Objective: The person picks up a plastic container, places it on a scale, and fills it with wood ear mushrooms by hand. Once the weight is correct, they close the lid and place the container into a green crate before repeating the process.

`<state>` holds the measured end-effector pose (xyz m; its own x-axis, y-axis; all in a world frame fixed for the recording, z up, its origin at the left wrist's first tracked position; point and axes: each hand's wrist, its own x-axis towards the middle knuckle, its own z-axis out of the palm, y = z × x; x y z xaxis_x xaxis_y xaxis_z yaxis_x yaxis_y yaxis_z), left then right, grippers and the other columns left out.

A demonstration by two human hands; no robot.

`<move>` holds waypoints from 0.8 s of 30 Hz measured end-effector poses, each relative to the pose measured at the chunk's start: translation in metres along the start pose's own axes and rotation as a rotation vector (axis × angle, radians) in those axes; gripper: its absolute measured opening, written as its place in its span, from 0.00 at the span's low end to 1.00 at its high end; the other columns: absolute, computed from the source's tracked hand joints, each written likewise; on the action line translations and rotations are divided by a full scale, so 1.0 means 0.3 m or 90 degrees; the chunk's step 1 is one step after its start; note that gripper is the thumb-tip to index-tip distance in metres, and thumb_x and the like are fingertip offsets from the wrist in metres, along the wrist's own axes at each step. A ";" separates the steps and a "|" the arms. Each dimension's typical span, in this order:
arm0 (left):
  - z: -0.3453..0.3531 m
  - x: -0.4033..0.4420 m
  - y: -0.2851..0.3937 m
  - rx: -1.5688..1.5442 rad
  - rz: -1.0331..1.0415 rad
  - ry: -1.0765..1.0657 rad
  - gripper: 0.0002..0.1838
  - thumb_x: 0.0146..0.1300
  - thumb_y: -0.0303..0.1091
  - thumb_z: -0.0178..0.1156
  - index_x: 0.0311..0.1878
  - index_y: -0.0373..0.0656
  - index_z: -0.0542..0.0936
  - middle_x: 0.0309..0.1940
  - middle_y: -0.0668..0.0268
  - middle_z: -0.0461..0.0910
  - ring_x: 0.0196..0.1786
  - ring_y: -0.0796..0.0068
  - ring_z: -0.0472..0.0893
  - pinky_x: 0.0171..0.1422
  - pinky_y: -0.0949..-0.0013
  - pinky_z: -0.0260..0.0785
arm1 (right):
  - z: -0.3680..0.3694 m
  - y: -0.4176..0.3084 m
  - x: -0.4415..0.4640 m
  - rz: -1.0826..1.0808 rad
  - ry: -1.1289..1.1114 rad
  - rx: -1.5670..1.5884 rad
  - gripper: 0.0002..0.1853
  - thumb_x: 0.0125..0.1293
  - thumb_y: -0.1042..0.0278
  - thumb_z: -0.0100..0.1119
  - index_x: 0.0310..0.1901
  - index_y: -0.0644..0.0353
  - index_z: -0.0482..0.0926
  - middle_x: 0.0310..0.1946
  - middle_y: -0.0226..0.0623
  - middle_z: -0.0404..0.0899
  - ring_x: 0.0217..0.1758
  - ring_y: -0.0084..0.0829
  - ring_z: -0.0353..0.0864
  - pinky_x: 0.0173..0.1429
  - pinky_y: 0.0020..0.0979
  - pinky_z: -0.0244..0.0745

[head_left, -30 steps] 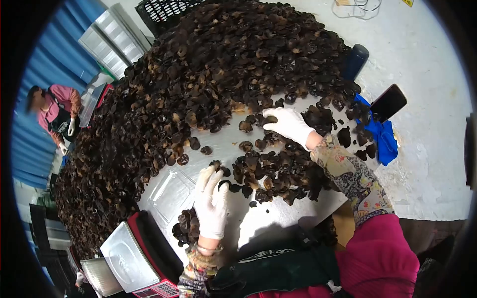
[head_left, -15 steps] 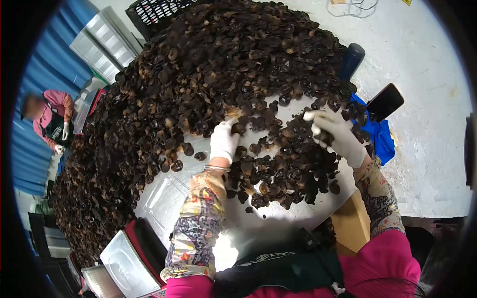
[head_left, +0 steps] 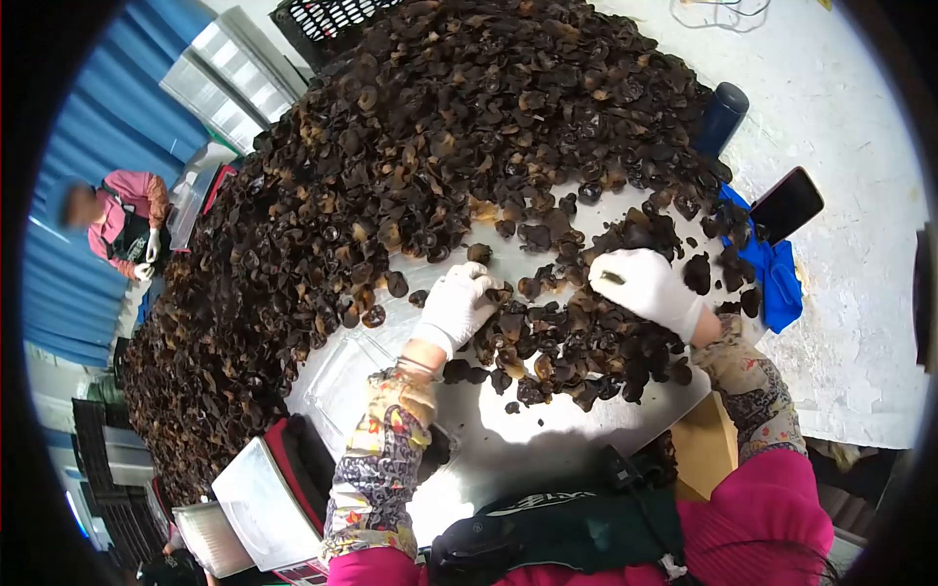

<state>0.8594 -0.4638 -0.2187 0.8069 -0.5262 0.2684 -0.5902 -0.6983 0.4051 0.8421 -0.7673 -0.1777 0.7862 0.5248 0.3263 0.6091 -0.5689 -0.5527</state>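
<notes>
Dark brown, curled wood ear mushrooms [head_left: 576,342] lie in a loose smaller heap on the pale work surface [head_left: 469,420]. My left hand [head_left: 457,307], in a white glove, is at the left edge of this heap. Its fingers are bent together against a dark mushroom piece at their tips. On the heap's upper right side is my right hand [head_left: 647,289], also white-gloved and closed. A bit of dark mushroom shows between thumb and fingers; the rest of what it grips is hidden.
A huge mushroom pile [head_left: 410,146] covers the far and left side. At right are a dark bottle [head_left: 722,119], a phone [head_left: 788,204] and blue cloth [head_left: 780,283]. A lidded plastic box [head_left: 264,503] stands at lower left. A co-worker [head_left: 129,223] is beyond the pile.
My left hand has drawn back from the big pile to the small heap. My right hand has come nearer and closed more. Mushrooms by the right hand have shifted. The whole view has moved slightly.
</notes>
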 end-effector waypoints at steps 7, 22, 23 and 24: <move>-0.024 -0.012 -0.093 -0.641 -0.389 0.085 0.03 0.58 0.26 0.64 0.31 0.40 0.79 0.48 0.62 0.81 0.44 0.72 0.79 0.55 0.68 0.71 | -0.092 0.019 -0.020 0.204 -0.062 0.317 0.08 0.64 0.67 0.59 0.37 0.64 0.80 0.30 0.41 0.80 0.31 0.29 0.79 0.39 0.29 0.73; -0.363 -0.584 0.197 -0.474 -0.434 0.397 0.15 0.65 0.23 0.57 0.55 0.39 0.74 0.45 0.63 0.80 0.48 0.73 0.79 0.55 0.71 0.70 | 0.077 0.075 0.177 0.135 -0.004 0.112 0.05 0.59 0.73 0.60 0.29 0.65 0.76 0.24 0.38 0.76 0.28 0.26 0.75 0.38 0.27 0.70; -0.357 -0.683 0.219 -0.327 -0.505 0.319 0.18 0.64 0.24 0.59 0.57 0.37 0.75 0.49 0.61 0.80 0.52 0.71 0.79 0.58 0.70 0.69 | 0.081 0.045 0.177 0.189 -0.019 0.169 0.05 0.60 0.73 0.59 0.30 0.64 0.76 0.24 0.34 0.76 0.29 0.23 0.73 0.38 0.26 0.69; -0.350 -0.748 0.255 -0.142 -0.435 0.247 0.27 0.61 0.33 0.64 0.63 0.38 0.72 0.59 0.55 0.76 0.63 0.61 0.74 0.67 0.60 0.63 | 0.083 0.016 0.174 0.243 -0.031 0.221 0.05 0.61 0.73 0.59 0.30 0.64 0.76 0.24 0.30 0.76 0.29 0.19 0.72 0.38 0.24 0.69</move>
<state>0.6359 -0.3482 -0.1561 0.9624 0.2151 0.1661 0.0214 -0.6694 0.7426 0.8834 -0.7268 -0.1823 0.9349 0.3545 0.0198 0.2026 -0.4868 -0.8497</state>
